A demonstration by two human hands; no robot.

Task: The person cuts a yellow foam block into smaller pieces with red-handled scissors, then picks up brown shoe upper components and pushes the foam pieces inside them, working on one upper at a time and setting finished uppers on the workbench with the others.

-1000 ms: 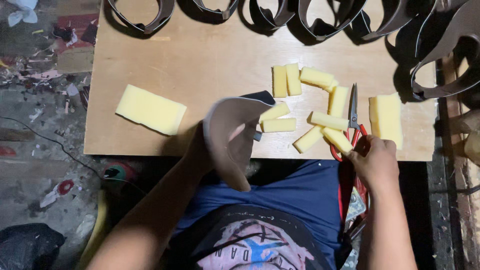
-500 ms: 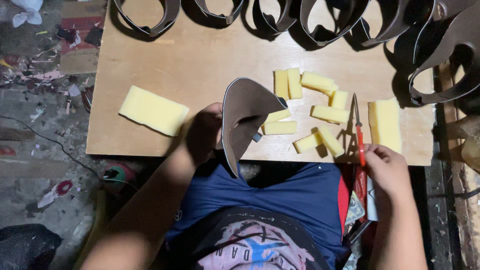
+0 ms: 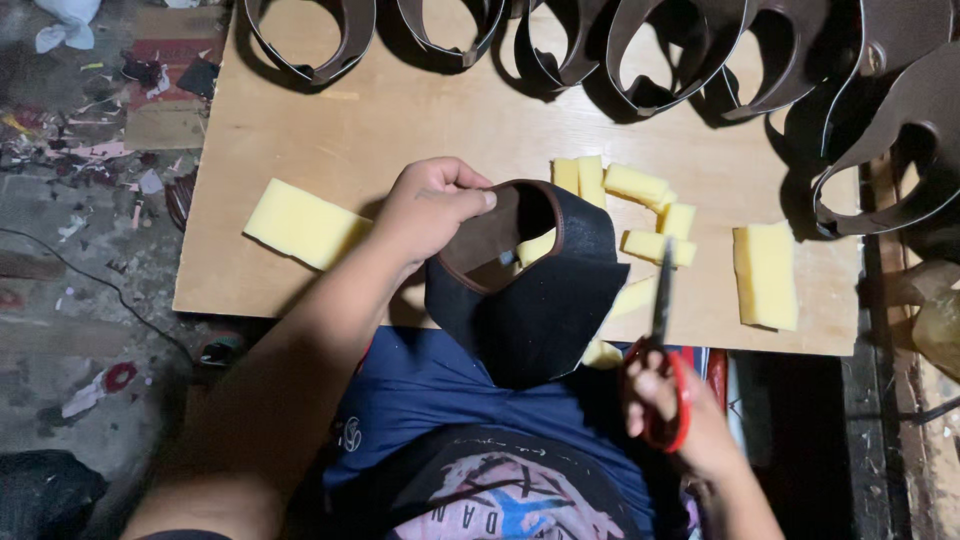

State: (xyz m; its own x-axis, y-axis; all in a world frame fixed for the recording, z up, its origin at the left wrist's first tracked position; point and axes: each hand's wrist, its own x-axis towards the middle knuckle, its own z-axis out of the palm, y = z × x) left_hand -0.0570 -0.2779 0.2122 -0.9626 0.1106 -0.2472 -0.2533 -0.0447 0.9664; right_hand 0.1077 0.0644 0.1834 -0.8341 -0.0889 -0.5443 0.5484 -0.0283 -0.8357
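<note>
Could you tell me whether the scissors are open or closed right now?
Closed: the scissors in the right hand show one narrow dark blade line, with no gap between blades.

The dark shoe upper [image 3: 530, 290] hides several yellow foam pieces [image 3: 640, 185] (top-row uppers [image 3: 640, 50] are cropped).

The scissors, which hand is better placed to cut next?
Probably the right hand: it grips the red-handled scissors, blades pointing at the board. The left hand is occupied pinching the dark shoe upper.

A plywood board [image 3: 400, 130] carries yellow foam blocks [image 3: 303, 222] and a row of dark leather cutouts [image 3: 640, 50].
</note>
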